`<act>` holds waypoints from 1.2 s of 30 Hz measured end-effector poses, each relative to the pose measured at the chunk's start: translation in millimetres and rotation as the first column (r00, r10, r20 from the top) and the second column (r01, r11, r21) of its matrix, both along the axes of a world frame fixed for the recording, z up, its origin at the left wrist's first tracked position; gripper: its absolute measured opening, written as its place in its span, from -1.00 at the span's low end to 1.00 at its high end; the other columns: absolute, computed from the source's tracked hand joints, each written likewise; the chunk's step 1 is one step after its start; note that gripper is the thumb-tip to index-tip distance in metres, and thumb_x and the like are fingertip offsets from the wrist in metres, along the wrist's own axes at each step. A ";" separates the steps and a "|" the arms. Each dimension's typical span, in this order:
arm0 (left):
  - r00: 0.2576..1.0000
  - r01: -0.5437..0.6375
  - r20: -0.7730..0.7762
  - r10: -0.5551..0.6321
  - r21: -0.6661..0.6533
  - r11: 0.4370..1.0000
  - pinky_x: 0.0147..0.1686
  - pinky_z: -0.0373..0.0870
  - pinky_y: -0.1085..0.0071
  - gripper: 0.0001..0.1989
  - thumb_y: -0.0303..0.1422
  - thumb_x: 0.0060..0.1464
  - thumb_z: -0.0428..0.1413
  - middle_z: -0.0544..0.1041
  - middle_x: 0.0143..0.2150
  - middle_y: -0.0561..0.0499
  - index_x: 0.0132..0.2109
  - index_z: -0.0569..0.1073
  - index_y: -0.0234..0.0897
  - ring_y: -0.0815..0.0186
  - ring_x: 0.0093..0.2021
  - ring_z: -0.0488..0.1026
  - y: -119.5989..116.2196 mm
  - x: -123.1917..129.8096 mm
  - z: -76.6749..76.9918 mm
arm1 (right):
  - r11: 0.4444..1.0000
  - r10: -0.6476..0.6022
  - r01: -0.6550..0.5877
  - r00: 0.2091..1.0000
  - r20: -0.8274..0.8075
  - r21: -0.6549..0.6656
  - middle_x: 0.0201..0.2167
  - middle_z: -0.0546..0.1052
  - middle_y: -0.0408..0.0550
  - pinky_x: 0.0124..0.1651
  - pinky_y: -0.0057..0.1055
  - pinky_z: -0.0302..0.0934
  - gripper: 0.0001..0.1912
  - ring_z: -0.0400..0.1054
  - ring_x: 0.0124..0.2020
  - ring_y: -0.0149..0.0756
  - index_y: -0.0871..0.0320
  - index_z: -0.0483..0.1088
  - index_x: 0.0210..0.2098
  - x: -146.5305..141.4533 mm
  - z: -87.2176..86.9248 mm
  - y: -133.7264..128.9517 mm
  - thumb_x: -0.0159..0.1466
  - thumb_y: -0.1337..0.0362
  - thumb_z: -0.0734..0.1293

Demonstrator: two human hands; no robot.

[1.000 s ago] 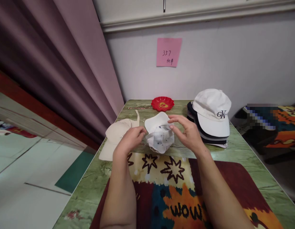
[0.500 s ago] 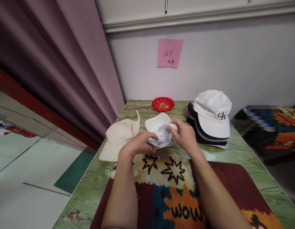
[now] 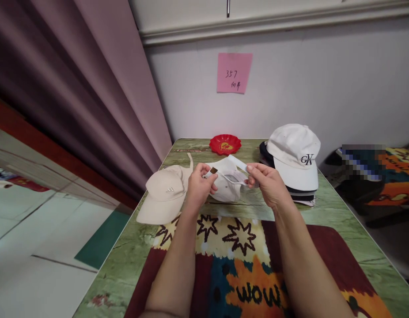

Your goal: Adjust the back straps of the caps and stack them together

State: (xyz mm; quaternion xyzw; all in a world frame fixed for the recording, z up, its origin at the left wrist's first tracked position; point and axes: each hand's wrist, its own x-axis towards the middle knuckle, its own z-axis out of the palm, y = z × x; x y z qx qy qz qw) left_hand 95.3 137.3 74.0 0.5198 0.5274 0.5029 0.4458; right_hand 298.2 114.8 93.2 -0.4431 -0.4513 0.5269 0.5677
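Observation:
A white baseball cap (image 3: 228,191) is between my hands near the middle of the table, its back strap undone and its brim pointing away toward the wall. My left hand (image 3: 202,183) pinches the buckle end of the strap, where a brownish metal clasp shows. The loose white strap end is pinched by my right hand (image 3: 264,182) on the other side, its tip sticking up to the left. Left of my hands lies a cream cap (image 3: 167,192) with a small striped logo, its strap also loose. A white cap with dark letters (image 3: 293,152) tops a stack of several caps on the right.
A red scalloped dish (image 3: 225,145) stands at the back of the green table (image 3: 115,256). A colourful mat (image 3: 254,287) covers its near part. A pink note (image 3: 234,73) is on the wall, and a purple curtain (image 3: 125,88) hangs at left.
The white cap has been turned from showing its inside to crown up, strap side toward me. My fingers have moved from its rim to the two strap ends, now apart.

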 end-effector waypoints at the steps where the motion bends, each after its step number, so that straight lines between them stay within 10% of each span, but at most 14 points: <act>1: 1.000 -0.006 -0.011 0.006 0.018 1.000 -0.72 0.24 0.55 -0.71 -0.31 -0.02 0.20 0.50 -0.15 0.05 -0.18 0.28 -0.19 0.50 -0.65 0.40 -0.6 3.0 -0.4 | 1.000 0.003 -0.002 1.000 0.017 -0.009 -0.64 0.40 -0.23 -0.39 -0.41 0.25 -0.62 0.29 -0.58 -0.41 0.15 0.46 -0.36 -0.8 0.4 -0.5 0.08 -0.03 0.50; 8: 0.923 0.016 -0.373 0.100 0.296 0.955 -0.47 0.36 0.46 -0.82 -0.34 0.13 0.13 0.49 -0.16 -0.01 -0.09 0.42 -0.18 0.41 -0.49 0.42 -4.1 11.5 -3.2 | 0.998 -0.059 0.059 0.998 0.006 0.021 -0.37 0.57 -0.10 -0.57 -0.52 0.06 -0.77 0.25 -0.55 -0.47 0.11 0.36 -0.31 -2.9 5.6 -2.9 0.07 0.19 0.42; 21: 0.930 0.162 -0.369 -0.010 0.383 0.909 -0.41 0.36 0.51 -0.77 -0.40 0.12 0.16 0.45 -0.26 0.07 -0.13 0.26 -0.19 0.44 -0.46 0.42 -4.9 22.2 -7.8 | 0.988 0.037 -0.029 0.998 0.050 -0.152 -0.77 0.25 -0.32 -0.63 -0.52 -0.22 -0.63 -0.01 -0.74 -0.52 0.13 0.34 -0.37 -30.9 -16.1 3.8 0.08 -0.03 0.40; 30: 0.933 0.040 -0.322 0.162 0.540 0.841 -0.37 0.43 0.49 -0.88 -0.42 0.18 0.14 0.45 -0.07 -0.08 -0.13 0.49 -0.27 0.47 -0.43 0.41 -5.8 27.5 -7.2 | 0.992 0.024 -0.030 0.999 -0.047 -0.119 -0.53 0.41 -0.22 -0.64 -0.56 -0.08 -0.66 0.22 -0.65 -0.51 0.12 0.32 -0.36 -41.7 -17.4 2.3 0.10 0.00 0.39; 36: 0.939 -0.188 -0.204 0.278 0.371 0.909 -0.37 0.40 0.47 -0.87 -0.33 0.05 0.25 0.47 -0.25 -0.02 -0.28 0.52 -0.31 0.45 -0.45 0.39 -10.2 34.5 -2.4 | 0.994 0.070 -0.066 0.997 0.039 -0.087 -0.60 0.39 -0.27 -0.63 -0.56 -0.05 -0.69 0.18 -0.66 -0.50 0.11 0.32 -0.26 -50.6 -22.5 0.1 0.18 0.00 0.30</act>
